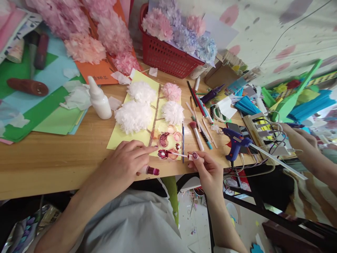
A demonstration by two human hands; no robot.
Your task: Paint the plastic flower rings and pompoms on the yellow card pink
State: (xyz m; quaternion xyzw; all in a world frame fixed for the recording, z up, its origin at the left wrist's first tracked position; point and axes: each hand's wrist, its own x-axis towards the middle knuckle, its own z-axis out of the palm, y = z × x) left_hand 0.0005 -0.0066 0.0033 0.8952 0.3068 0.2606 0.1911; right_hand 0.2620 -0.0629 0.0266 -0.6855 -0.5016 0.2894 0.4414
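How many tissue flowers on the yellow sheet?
4. Left of the brown line: upper white flower, lower white flower. Right of it: pink flower, second-column white flower below. None seems hidden, though the palette and left hand overlap the near end of the yellow sheet.

The palette [171,141] is clear, smeared dark red, pink and orange. The card [143,137] is yellow, its branch [157,109] brown, its puffs [134,116] white and pink. The glue gun [236,141] is blue, the cloth [263,24] white with pink and grey blotches.
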